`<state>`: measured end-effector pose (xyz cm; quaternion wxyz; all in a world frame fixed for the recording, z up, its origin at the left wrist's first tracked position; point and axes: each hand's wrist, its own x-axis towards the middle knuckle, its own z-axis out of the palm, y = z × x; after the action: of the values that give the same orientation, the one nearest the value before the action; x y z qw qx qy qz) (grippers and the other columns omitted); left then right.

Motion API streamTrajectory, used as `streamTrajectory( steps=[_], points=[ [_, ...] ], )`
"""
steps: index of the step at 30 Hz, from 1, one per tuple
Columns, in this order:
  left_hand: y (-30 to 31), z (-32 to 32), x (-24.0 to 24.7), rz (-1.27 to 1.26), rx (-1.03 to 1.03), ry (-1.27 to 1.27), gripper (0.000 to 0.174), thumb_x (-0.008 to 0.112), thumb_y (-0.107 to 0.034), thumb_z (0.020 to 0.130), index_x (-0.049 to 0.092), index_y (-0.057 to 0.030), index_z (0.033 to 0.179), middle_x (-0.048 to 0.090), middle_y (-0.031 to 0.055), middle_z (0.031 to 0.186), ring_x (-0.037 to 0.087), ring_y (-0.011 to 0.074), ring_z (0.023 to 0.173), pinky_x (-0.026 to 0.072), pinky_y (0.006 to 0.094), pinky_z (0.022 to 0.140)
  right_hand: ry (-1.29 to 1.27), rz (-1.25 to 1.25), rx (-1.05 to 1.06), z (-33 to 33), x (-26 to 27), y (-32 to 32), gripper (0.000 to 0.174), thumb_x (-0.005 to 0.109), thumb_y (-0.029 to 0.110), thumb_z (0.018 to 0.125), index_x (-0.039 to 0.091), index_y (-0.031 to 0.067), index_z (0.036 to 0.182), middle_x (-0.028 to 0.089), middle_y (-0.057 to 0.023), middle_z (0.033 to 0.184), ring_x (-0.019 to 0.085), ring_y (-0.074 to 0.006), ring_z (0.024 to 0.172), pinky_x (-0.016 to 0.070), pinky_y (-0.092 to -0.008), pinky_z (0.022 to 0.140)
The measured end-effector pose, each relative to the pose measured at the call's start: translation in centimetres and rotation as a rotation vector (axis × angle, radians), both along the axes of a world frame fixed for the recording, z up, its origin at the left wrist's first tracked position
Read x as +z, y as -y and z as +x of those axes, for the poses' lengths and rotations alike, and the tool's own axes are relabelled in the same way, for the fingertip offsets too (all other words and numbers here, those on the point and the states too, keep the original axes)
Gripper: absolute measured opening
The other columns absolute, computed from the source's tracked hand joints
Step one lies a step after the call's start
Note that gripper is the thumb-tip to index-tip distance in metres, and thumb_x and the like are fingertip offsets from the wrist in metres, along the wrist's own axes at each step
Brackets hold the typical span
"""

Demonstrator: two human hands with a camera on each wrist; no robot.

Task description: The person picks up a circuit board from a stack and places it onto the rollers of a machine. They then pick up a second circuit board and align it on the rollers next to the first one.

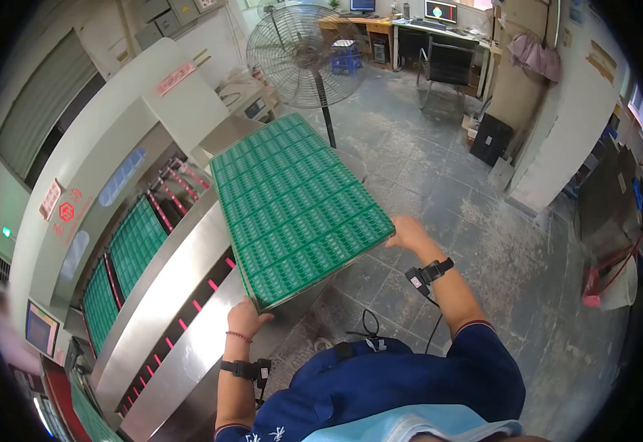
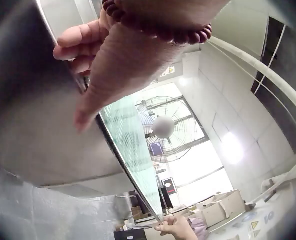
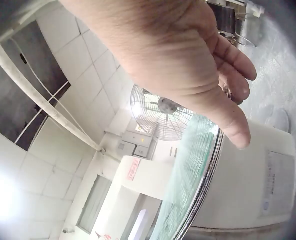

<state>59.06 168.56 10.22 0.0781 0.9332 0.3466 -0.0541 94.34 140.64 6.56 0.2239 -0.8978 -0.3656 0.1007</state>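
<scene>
A large rectangular stack of green patterned panels [image 1: 299, 206] lies tilted in front of the body, beside a machine's metal edge. At its near left corner the left hand [image 1: 246, 318] pinches the edge; in the left wrist view that hand [image 2: 118, 65] has its thumb on one side and fingers on the other. The right hand [image 1: 410, 234] grips the near right corner, and in the right wrist view its thumb and fingers [image 3: 238, 75] straddle the stack's edge. The stack's underside is hidden in the head view.
A curved white machine [image 1: 126, 96] with pink-wheeled rollers and more green panels [image 1: 135, 239] stands at the left. Beyond the stack is a standing fan [image 1: 306, 55]. Desks with monitors [image 1: 439, 12] and a black chair [image 1: 446, 66] are at the back.
</scene>
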Motion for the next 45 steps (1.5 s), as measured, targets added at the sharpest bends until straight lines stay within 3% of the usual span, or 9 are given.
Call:
streamTrajectory(
  steps=[10,14,25,30,36,39,42,45],
  points=[
    [-1.5,0.2,0.6,-0.101,-0.102,-0.011,0.052,0.075,-0.043,0.065,0.060,0.0044,0.081,0.064,0.0216,0.080,0.063,0.0368,0.077,0.0501,0.0423,0.070,0.005,-0.007,0.006,-0.2,1.3,-0.1,0.039,0.083,0.022,0.053,0.066,0.0026,0.082,0.066,-0.0153,0.075,0.063,-0.0323,0.074,0.0480,-0.0392,0.066],
    [-1.4,0.2,0.8,-0.085,-0.143,-0.033,0.055,0.071,-0.045,0.069,0.058,0.0057,0.085,0.063,0.0232,0.080,0.062,0.0377,0.077,0.0501,0.0428,0.070,-0.004,-0.074,0.015,-0.3,2.2,-0.2,0.039,0.083,0.022,0.054,0.066,0.0013,0.081,0.065,-0.0167,0.074,0.063,-0.0330,0.074,0.0481,-0.0393,0.066],
    [-1.6,-0.2,-0.2,-0.124,0.016,0.126,0.061,0.075,-0.045,0.067,0.053,0.0071,0.091,0.063,0.0253,0.080,0.063,0.0388,0.077,0.0504,0.0427,0.070,0.102,-0.110,-0.014,-1.7,0.9,-0.5,0.044,0.084,0.029,0.055,0.065,0.0026,0.084,0.067,-0.0149,0.082,0.064,-0.0313,0.081,0.0489,-0.0400,0.070],
    [-1.5,-0.2,0.4,-0.168,0.082,0.165,0.068,0.078,-0.047,0.063,0.052,0.0088,0.092,0.063,0.0261,0.081,0.063,0.0393,0.079,0.0506,0.0419,0.070,-0.078,-0.017,-0.036,-1.8,0.6,-0.6,0.048,0.084,0.033,0.054,0.066,0.0042,0.088,0.067,-0.0145,0.085,0.064,-0.0307,0.081,0.0487,-0.0380,0.070],
    [-0.9,-0.1,0.5,-0.178,0.242,0.244,0.072,0.080,-0.048,0.058,0.052,0.0074,0.095,0.064,0.0254,0.088,0.063,0.0376,0.085,0.0507,0.0407,0.074,-0.091,0.059,-0.012,-1.6,0.8,-0.3,0.045,0.084,0.032,0.052,0.068,0.0077,0.087,0.068,-0.0112,0.083,0.064,-0.0290,0.078,0.0482,-0.0375,0.067],
    [-0.9,0.2,1.3,-0.232,0.337,0.187,0.073,0.081,-0.048,0.057,0.056,0.0088,0.094,0.063,0.0256,0.092,0.063,0.0364,0.089,0.0505,0.0406,0.076,-0.011,-0.005,-0.022,-1.5,0.6,-0.6,0.046,0.084,0.032,0.052,0.068,0.0078,0.088,0.068,-0.0109,0.082,0.064,-0.0279,0.077,0.0480,-0.0380,0.065],
    [-1.2,0.4,2.1,-0.301,0.293,0.079,0.074,0.079,-0.053,0.057,0.061,0.0095,0.092,0.063,0.0254,0.093,0.062,0.0360,0.090,0.0507,0.0404,0.078,-0.003,-0.072,-0.026,-2.2,1.7,-1.0,0.050,0.085,0.033,0.053,0.065,0.0066,0.091,0.068,-0.0123,0.086,0.064,-0.0297,0.080,0.0486,-0.0393,0.068],
    [-1.6,0.6,1.9,-0.204,0.176,-0.012,0.073,0.076,-0.058,0.058,0.065,0.0060,0.091,0.064,0.0231,0.095,0.063,0.0348,0.090,0.0510,0.0399,0.078,-0.012,-0.108,-0.036,-2.1,1.6,-1.2,0.050,0.085,0.034,0.053,0.066,0.0070,0.091,0.068,-0.0117,0.085,0.064,-0.0291,0.079,0.0484,-0.0390,0.068]
  ],
)
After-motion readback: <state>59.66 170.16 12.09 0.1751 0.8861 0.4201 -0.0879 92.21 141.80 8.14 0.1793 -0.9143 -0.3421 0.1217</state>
